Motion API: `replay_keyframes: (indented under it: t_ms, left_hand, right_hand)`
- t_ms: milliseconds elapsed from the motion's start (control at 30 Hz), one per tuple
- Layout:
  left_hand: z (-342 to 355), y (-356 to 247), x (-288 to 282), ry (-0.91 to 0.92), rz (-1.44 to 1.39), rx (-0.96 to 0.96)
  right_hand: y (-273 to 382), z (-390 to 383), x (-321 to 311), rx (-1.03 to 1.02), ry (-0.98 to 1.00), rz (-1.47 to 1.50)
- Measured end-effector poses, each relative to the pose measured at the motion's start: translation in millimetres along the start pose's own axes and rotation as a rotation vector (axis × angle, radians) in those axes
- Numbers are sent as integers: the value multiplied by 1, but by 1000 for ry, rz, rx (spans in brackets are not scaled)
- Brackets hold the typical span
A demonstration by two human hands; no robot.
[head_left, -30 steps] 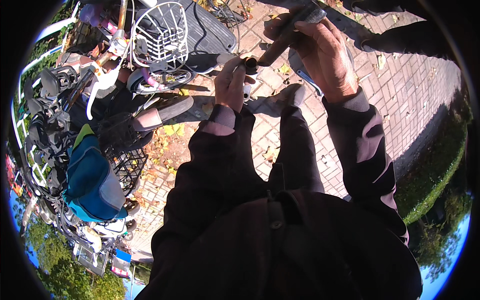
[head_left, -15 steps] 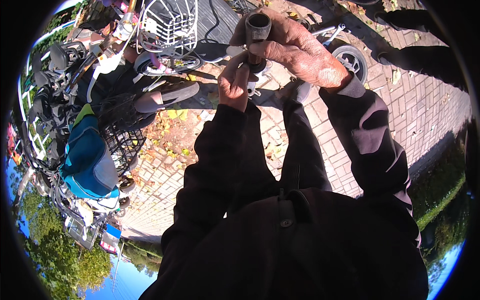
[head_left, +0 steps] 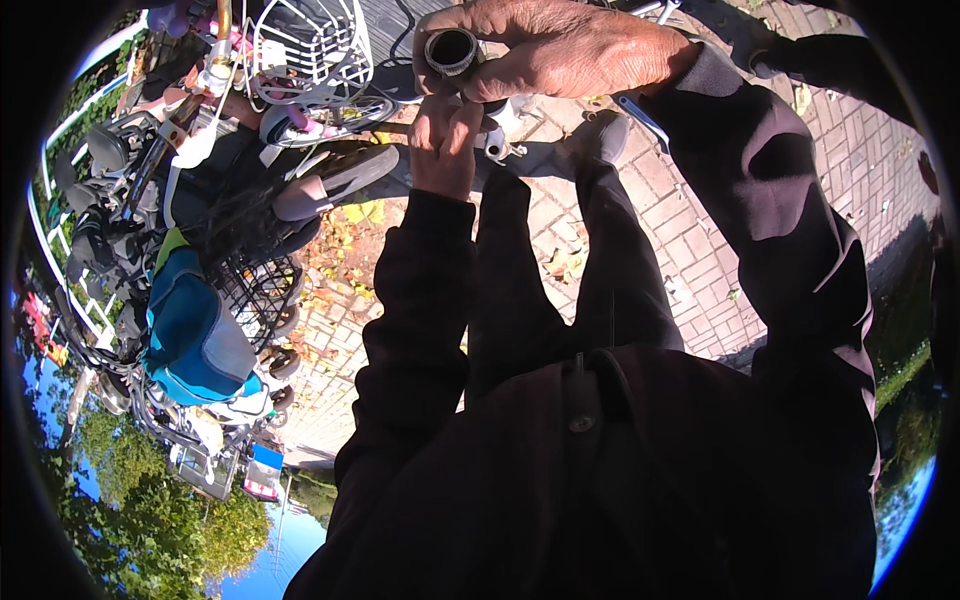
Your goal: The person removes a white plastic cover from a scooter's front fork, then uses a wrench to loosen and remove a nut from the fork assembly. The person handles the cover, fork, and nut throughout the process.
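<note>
- Brick paving point(head_left: 685, 240) is seen below the grip; chipping or denting could be caused if the held part were dropped here. Flat, hard, rectangular blocks, sunlit.
- Wheel point(head_left: 368, 172) is parked left of the grip, on the near side; anything dropped could be deflected by it. Black rubber tyre, rounded.
- Cloth cover point(head_left: 185, 320), teal with a grey panel, is set farther left and nearer the body than the grip. Soft, folded.
- Basket point(head_left: 318, 50) is placed left of the grip; a small part could be lost through its gaps. White, thin curved bars.
- Right hand point(head_left: 590, 50): thumb and fingers wrapped around the tube. Slipping could be caused by a loosened curl on a smooth wall. Skin creased.
- Left hand point(head_left: 445, 145): fingers bunched directly under the tube; what is pinched cannot be told. Fingertips could be nipped if pressed from above.
- Tube point(head_left: 450, 70) is held inside the right hand's curl, open end up. Hollow, round, apparently metal; pale rim, dark bore. Lower end hidden, so tilt could be missed.
</note>
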State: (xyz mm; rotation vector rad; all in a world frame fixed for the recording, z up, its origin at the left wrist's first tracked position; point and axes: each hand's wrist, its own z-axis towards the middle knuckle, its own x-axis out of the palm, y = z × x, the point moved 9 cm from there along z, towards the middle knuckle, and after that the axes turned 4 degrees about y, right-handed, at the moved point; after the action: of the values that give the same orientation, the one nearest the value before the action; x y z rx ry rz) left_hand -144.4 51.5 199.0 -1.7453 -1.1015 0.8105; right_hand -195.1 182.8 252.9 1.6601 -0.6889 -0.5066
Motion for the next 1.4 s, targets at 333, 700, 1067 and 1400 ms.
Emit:
replay_keyframes:
  t_ms: [333,700,1067,1400]
  left_hand:
    - [2,8,-3,-9,127,0]
    - [0,5,2,3,-104,69]
    - [2,12,2,5,-92,81]
    - [4,-14,-2,56,140,125]
  right_hand:
    - [68,-23,-2,-85,-501,-767]
    - [51,-13,6,-230,-253,-677]
    - [33,-10,3,-133,-281,-178]
    - [-75,-144,-43,225,-772,91]
